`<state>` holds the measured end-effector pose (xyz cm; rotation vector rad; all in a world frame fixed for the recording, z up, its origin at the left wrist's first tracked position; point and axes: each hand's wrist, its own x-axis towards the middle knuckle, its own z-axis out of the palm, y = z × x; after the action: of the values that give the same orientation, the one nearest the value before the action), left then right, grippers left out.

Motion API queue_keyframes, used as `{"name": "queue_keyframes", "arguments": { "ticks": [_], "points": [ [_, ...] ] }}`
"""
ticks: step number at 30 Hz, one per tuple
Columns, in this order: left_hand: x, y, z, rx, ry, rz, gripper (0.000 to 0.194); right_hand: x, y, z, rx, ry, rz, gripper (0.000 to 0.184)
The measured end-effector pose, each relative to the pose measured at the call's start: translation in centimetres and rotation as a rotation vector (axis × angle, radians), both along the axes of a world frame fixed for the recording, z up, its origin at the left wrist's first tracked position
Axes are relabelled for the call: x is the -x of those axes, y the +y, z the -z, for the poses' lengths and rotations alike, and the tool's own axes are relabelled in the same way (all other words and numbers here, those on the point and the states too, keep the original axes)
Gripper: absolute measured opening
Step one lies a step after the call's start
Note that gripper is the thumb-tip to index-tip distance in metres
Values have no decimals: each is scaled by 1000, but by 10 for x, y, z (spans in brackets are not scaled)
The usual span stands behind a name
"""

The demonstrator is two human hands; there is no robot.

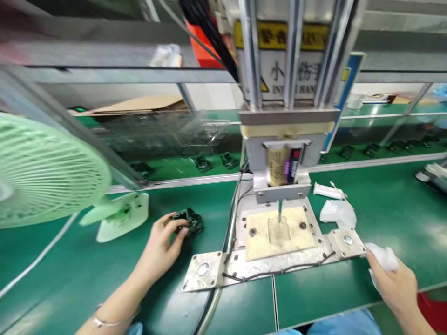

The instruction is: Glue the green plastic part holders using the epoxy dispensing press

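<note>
Nearest, the right hand (398, 284) has its fingers closed on a white cloth (387, 258) beside the press base's right-hand button box (348, 242); the left hand (159, 249) pinches the near-left edge of a dark circuit-board part (194, 223) at the green bench (167, 298), left of the cream fixture block (258, 244). The step in hand looks like handling that part; moving it would call for a light edge grip and clearance from the cables (228, 232); farther off, similar dark parts (202, 164) lie behind the metal rail (181, 181).
</note>
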<state>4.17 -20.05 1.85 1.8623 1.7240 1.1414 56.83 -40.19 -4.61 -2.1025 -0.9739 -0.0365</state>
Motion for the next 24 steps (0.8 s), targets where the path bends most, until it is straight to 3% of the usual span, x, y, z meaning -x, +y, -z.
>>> {"name": "queue_keyframes", "arguments": {
  "ticks": [5,9,13,17,24],
  "points": [
    [-44,-7,-38,209,-221,-11,73,17,10,-20,-93,33,-45,64],
    [-112,-34,-66,676,-449,260,84,18,9,-21,-128,33,-54,66],
    [-168,-45,-67,871,-519,434,80,16,9,-19,-145,36,-72,65],
    [-188,-32,-56,774,-564,552,77,18,10,-20,-160,49,-78,60],
    [-195,-19,-37,498,-391,513,82,19,12,-21,-172,85,-79,56]
  ]
}}
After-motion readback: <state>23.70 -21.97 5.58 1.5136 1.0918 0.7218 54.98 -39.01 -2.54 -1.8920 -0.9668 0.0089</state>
